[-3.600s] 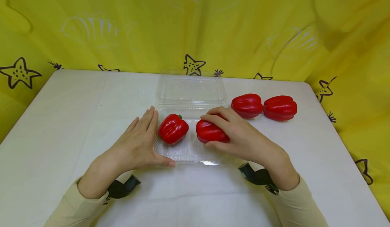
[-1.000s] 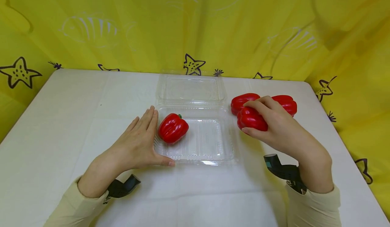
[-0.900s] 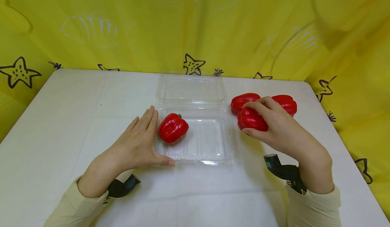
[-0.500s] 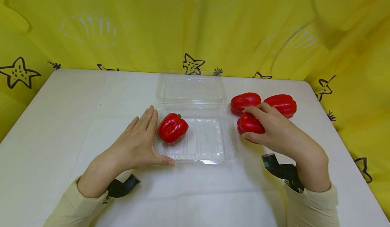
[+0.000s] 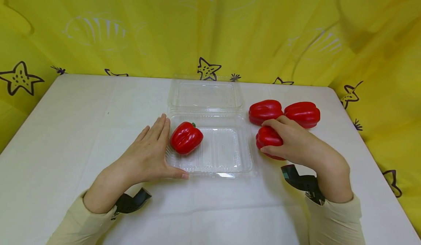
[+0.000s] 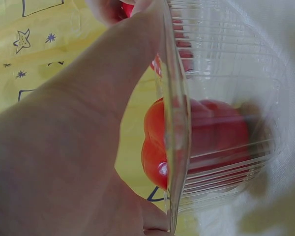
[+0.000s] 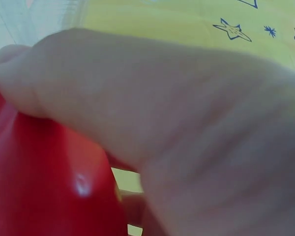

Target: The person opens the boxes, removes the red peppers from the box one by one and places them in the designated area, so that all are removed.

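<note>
A clear plastic clamshell container (image 5: 227, 148) lies with its lid (image 5: 206, 96) folded back behind it. Inside, at the left, sits one red bell pepper (image 5: 186, 138) with a green stem. My left hand (image 5: 144, 155) rests along the container's left wall, fingers straight and thumb at the front edge; the left wrist view shows the container's rim (image 6: 178, 123) against the hand. To the right of the container, my right hand (image 5: 296, 142) grips another red bell pepper (image 5: 268, 138), thumb on the near side. That pepper (image 7: 49, 177) fills the lower left of the right wrist view; whether it touches the table is unclear.
Two more red bell peppers, a left one (image 5: 265, 111) and a right one (image 5: 302, 114), lie side by side behind my right hand. A white cloth covers the table (image 5: 82, 128). Yellow patterned curtains (image 5: 210, 29) stand behind and beside it.
My right hand has carried its bell pepper out of the container to the right, then slightly nearer to me over the last half second. The left hand and the other peppers keep their places.
</note>
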A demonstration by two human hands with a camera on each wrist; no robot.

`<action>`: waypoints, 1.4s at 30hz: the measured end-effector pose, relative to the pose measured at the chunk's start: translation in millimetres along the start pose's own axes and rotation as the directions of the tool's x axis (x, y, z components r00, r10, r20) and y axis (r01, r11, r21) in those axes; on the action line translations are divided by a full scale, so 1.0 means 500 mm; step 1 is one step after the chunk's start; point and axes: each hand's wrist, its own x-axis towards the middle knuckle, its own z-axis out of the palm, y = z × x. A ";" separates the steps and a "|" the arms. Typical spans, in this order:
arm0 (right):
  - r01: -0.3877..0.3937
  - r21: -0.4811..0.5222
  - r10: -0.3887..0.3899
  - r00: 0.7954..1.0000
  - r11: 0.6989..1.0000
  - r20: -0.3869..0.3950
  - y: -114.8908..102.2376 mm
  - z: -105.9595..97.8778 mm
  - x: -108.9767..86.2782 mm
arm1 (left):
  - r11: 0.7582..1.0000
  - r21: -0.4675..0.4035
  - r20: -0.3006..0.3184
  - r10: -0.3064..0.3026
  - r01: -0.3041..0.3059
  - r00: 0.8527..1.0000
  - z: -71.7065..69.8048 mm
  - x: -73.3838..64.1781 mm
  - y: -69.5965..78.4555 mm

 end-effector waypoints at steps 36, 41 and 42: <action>0.007 0.005 -0.007 0.999 1.000 0.038 0.012 -0.004 0.005 | 1.000 -0.006 -0.002 0.011 -0.011 1.000 0.001 0.000 -0.003; 0.026 -0.003 -0.026 1.000 1.000 0.009 0.010 -0.006 0.001 | 1.000 -0.008 0.001 0.011 -0.011 1.000 0.001 0.001 -0.003; 0.031 -0.001 -0.031 1.000 1.000 0.002 0.010 -0.007 0.000 | 1.000 -0.009 0.002 0.010 -0.010 1.000 0.000 0.000 -0.003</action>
